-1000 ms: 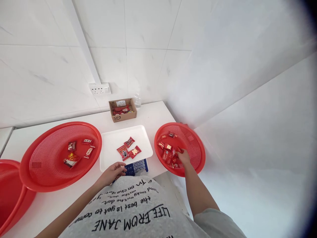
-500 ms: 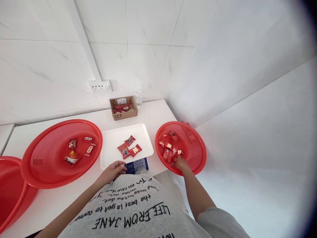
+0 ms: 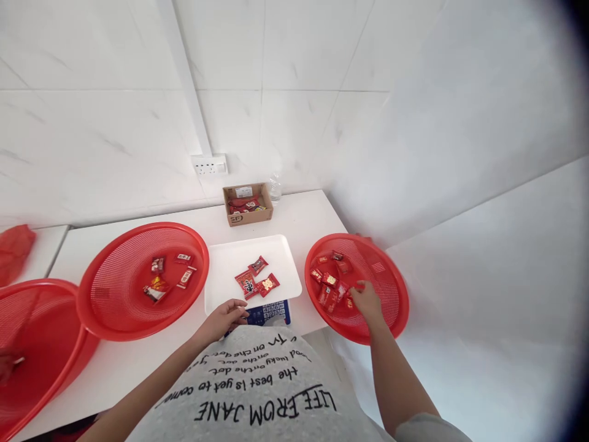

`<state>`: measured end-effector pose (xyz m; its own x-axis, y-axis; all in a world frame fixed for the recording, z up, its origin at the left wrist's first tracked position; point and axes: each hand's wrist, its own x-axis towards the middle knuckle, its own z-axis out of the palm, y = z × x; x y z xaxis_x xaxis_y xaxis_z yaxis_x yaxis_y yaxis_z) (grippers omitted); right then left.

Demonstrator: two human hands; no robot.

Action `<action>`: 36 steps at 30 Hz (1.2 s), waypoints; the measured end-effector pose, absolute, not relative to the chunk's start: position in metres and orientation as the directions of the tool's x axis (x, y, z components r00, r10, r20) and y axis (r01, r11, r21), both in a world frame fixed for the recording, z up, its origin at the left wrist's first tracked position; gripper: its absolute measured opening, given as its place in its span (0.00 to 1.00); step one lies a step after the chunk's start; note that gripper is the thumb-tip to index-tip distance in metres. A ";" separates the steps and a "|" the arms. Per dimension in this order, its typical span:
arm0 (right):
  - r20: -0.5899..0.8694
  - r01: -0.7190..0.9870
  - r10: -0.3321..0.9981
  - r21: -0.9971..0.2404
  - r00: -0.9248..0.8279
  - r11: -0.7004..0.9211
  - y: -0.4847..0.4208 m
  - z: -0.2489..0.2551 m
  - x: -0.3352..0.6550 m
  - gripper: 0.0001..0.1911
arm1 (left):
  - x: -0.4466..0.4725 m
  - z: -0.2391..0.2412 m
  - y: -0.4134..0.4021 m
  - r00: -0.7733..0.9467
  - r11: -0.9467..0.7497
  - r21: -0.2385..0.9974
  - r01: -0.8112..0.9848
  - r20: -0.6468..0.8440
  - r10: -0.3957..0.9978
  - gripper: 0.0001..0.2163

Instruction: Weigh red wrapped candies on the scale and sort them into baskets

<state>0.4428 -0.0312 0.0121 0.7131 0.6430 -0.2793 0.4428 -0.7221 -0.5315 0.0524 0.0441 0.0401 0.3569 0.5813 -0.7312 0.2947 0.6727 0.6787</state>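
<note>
My right hand (image 3: 368, 302) is inside the right red plastic basket (image 3: 399, 288), beside a pile of small red snack packets (image 3: 329, 280). Its thumb and forefinger look slightly apart, and I see nothing held between them. At the near left edge of the white tray (image 3: 221, 264) my left hand (image 3: 229, 316) rests with loosely bent fingers, beside the blue keypad (image 3: 267, 313) of a scale. It holds nothing that I can see. On the tray lie a larger red packet (image 3: 245, 283), a small dark-red packet (image 3: 258, 265) and a red-and-gold packet (image 3: 268, 285), close together.
Left of the tray a red basket (image 3: 92, 294) holds several packets. Farther left, another person's hand (image 3: 6, 365) reaches into another red basket (image 3: 64, 374). A cardboard box (image 3: 251, 217) with packets stands behind the tray, beside a clear plastic item (image 3: 275, 187). A wall socket (image 3: 209, 164) is above.
The view has shifted left, so things sit farther right. My right hand has moved up and right from the packet pile. Another person's hand has come into view at far left.
</note>
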 end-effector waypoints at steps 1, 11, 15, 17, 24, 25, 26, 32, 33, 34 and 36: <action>-0.281 0.437 0.663 -0.568 0.694 -0.697 -0.023 0.018 0.435 0.21 | 0.052 0.040 0.044 0.354 0.669 0.680 0.299 -0.730 0.584 0.18; -0.200 0.438 0.974 -0.870 0.103 -0.225 0.060 0.046 0.286 0.12 | 0.051 0.045 0.042 0.363 0.677 0.681 0.280 -0.728 0.582 0.18; -0.074 0.615 0.997 -0.785 0.027 -0.075 0.060 0.037 0.269 0.14 | 0.046 0.043 0.040 0.354 0.680 0.688 0.254 -0.721 0.596 0.18; -0.046 0.688 0.996 -0.725 -0.074 0.017 0.053 0.034 0.265 0.14 | 0.044 0.039 0.038 0.340 0.685 0.684 0.249 -0.725 0.600 0.19; -0.080 0.851 0.958 -0.484 -0.275 0.204 0.035 0.031 0.247 0.27 | 0.043 0.032 0.039 0.363 0.683 0.690 0.240 -0.716 0.597 0.20; -0.091 0.863 0.957 -0.462 -0.275 0.204 0.036 0.031 0.244 0.27 | 0.044 0.032 0.039 0.365 0.682 0.690 0.244 -0.716 0.595 0.21; -0.102 0.871 0.955 -0.445 -0.279 0.207 0.037 0.031 0.242 0.27 | 0.044 0.032 0.039 0.367 0.680 0.690 0.247 -0.716 0.594 0.21; -0.121 0.873 0.940 -0.424 -0.319 0.242 0.042 0.025 0.241 0.23 | 0.044 0.037 0.039 0.370 0.665 0.696 0.271 -0.713 0.596 0.19; -0.113 0.870 0.941 -0.429 -0.318 0.242 0.042 0.024 0.242 0.23 | 0.044 0.038 0.039 0.365 0.665 0.694 0.276 -0.716 0.596 0.19; -0.106 0.868 0.943 -0.434 -0.315 0.241 0.041 0.022 0.244 0.22 | 0.044 0.038 0.039 0.361 0.664 0.693 0.280 -0.717 0.596 0.18; -0.097 0.867 0.949 -0.442 -0.301 0.230 0.038 0.019 0.249 0.20 | 0.044 0.039 0.039 0.358 0.663 0.691 0.287 -0.720 0.595 0.17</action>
<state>0.2489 0.0383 0.0186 -0.3013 0.9486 -0.0968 0.8668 0.2302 -0.4423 0.0439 0.0392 0.0391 0.3576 0.5950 -0.7198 0.2870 0.6634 0.6910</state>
